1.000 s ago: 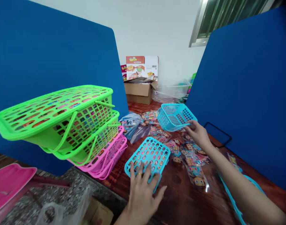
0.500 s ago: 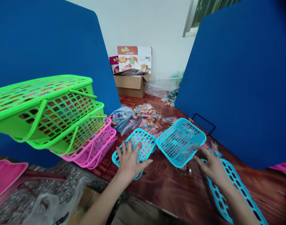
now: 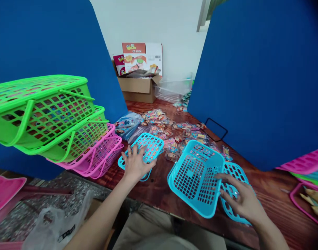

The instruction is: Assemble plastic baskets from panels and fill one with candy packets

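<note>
"Left hand [image 3: 135, 165]?"
"Fingers spread, flat on a blue lid [image 3: 150, 147], no grip, on the table [image 3: 161, 189]."
"Right hand [image 3: 242, 198]?"
"Partly curled round the rim of a blue basket [image 3: 195, 178], probably gripping; basket tilted, just above a second lid [image 3: 235, 173]."
"Around them?"
"Scattered packets [image 3: 172, 130] beyond, stacked baskets [image 3: 57, 118] to the left."

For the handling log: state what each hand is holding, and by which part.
The right hand grips a cyan plastic basket by its right rim. The left hand lies spread on a flat cyan perforated panel, not gripping it.
</note>
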The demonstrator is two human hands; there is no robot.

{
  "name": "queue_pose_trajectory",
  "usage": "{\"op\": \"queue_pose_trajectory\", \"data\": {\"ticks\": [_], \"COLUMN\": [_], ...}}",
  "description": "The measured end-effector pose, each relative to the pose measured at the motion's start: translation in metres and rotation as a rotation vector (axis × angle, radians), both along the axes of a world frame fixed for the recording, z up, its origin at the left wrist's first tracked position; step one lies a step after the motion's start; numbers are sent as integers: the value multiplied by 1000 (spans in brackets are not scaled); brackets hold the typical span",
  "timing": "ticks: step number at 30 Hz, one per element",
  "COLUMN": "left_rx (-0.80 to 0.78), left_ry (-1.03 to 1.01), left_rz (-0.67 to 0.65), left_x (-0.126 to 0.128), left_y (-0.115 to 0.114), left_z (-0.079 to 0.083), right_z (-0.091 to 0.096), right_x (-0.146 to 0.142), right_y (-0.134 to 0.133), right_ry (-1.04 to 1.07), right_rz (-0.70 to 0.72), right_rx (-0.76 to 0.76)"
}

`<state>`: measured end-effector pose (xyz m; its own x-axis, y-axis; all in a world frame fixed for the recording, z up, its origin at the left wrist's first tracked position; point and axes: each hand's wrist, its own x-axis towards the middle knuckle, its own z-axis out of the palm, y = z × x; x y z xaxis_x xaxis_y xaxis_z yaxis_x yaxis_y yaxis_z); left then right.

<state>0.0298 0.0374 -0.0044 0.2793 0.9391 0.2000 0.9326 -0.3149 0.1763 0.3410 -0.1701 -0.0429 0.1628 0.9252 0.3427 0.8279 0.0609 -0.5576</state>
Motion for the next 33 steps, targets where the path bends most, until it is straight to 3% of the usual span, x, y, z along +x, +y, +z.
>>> {"op": "queue_pose_trajectory", "data": {"ticks": [8, 13, 19, 26, 30, 33], "left_rx": [34, 23, 6, 26, 99, 256], "left_ry": [8, -36, -71, -75, -111, -269], "left_rz": [73, 64, 60, 99, 92, -109], "left_x": [7, 5, 0, 1, 8, 6], "left_y": [21, 42, 77, 96, 95, 69], "left_z": [-3, 1, 7, 2, 8, 9], "right_z": [-6, -11, -3, 7, 17, 31], "right_x": [-28, -26, -28, -40, -53, -50], "right_y": [15, 24, 33, 60, 75, 86], "right_ry": [-20, 18, 29, 54, 25, 54], "right_rz": [171, 170, 220, 361, 417, 442], "right_rx": [-150, -214, -229, -191, -226, -281]}}
